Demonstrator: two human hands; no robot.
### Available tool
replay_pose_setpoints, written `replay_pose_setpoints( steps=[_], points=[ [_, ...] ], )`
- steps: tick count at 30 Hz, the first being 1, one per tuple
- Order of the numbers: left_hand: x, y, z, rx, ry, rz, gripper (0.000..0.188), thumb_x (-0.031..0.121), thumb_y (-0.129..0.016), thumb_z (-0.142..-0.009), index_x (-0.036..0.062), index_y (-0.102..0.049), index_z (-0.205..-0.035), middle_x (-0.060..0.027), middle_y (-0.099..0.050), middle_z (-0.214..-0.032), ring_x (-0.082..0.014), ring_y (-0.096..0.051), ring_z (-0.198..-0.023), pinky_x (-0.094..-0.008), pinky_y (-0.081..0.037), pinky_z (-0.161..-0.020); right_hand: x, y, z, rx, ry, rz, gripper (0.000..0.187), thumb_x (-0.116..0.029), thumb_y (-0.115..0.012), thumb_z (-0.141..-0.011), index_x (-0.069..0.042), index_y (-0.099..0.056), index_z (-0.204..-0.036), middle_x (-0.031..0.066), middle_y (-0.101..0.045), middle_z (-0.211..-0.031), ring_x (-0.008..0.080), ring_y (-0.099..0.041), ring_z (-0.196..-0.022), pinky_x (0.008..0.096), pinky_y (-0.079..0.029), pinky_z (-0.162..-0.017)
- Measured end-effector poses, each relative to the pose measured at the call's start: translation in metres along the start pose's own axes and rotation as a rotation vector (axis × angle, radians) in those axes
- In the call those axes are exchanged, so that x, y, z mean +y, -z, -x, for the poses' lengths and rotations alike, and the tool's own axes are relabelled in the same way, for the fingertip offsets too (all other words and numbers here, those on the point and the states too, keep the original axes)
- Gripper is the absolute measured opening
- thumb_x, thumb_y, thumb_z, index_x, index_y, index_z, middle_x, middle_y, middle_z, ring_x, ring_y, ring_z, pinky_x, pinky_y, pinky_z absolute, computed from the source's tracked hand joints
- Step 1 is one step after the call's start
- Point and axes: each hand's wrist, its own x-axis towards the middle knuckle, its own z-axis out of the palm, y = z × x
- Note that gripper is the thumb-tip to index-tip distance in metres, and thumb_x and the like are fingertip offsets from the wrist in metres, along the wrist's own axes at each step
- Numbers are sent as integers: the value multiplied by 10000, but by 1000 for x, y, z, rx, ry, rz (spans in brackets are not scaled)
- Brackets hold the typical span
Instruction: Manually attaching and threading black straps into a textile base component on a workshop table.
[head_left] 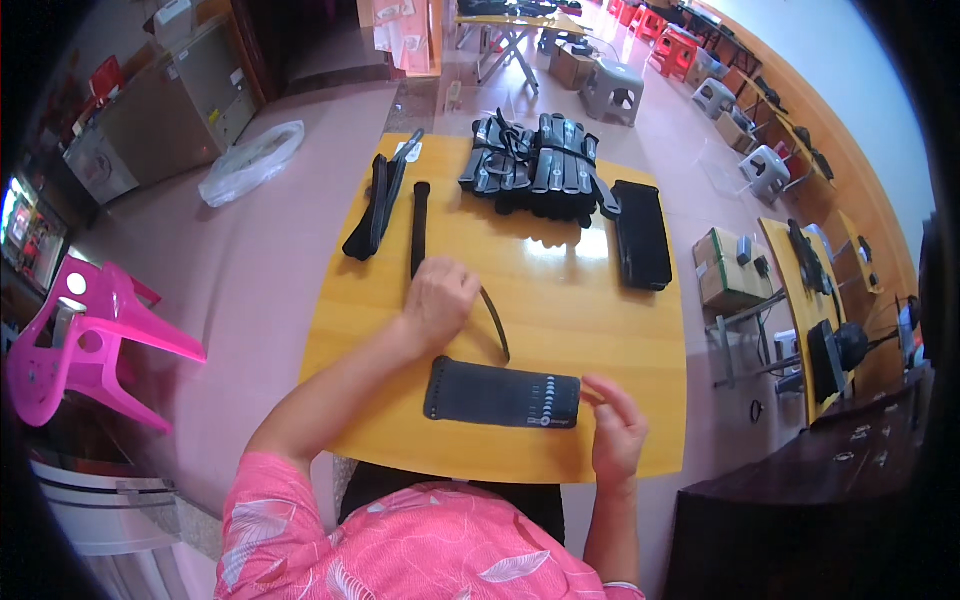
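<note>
here the black pad lies lengthwise left to right.

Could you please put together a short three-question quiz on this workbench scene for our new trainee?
1. True or false: the left hand rests on a thin dark strap.
2. Which hand touches the end of the flat black pad nearest the person: A left, B right, C neither?
3. Fill in: the bundled black pieces lie at the ___ edge of the yellow table.

Key: 1 true. 2 B, the right hand at the pad's right end. 3 far.
</note>
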Motion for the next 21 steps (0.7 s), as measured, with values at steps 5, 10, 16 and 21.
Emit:
replay_pose_setpoints(
  steps=[5, 10, 16, 21],
  points=[
    [59, 58, 29, 44, -72, 156, 146, 142, -574, -724, 53, -584, -838, -91, -544, -752, -261, -552, -763, -378, -424, -737, -49, -66, -16, -187, 477, 1216, 539, -51, -722, -720, 13, -557, -1229, 205, -558, -1255, 353, -561, -1108, 446, -459, -917],
    [60, 51, 57, 33, -47, 392, 230, 262, -625, -831, 55, -607, -930, -111, -591, -869, -298, -568, -897, -429, -424, -858, 7, -66, -9, -256, 265, 880, 387, -60, -686, -788, 11, -578, -1153, 200, -622, -878, 358, -615, -781, 438, -495, -680],
    [18, 38, 84, 72, 151, 388, 315, 325, -587, -919, 24, -617, -1005, -211, -549, -1150, -359, -539, -1080, -474, -415, -947, -11, -78, -29, -189, 251, 909, 181, -69, -635, -850, 3, -608, -1014, 197, -617, -772, 370, -626, -705, 445, -493, -612],
    [-9, 17, 56, -76, 115, 674, 326, 265, -520, -974, -20, -617, -1099, -250, -542, -1203, -390, -494, -1186, -424, -417, -1001, -14, -84, -45, -145, 264, 998, 103, -94, -631, -859, -25, -602, -931, 183, -607, -720, 373, -616, -667, 451, -486, -586]
  ],
)
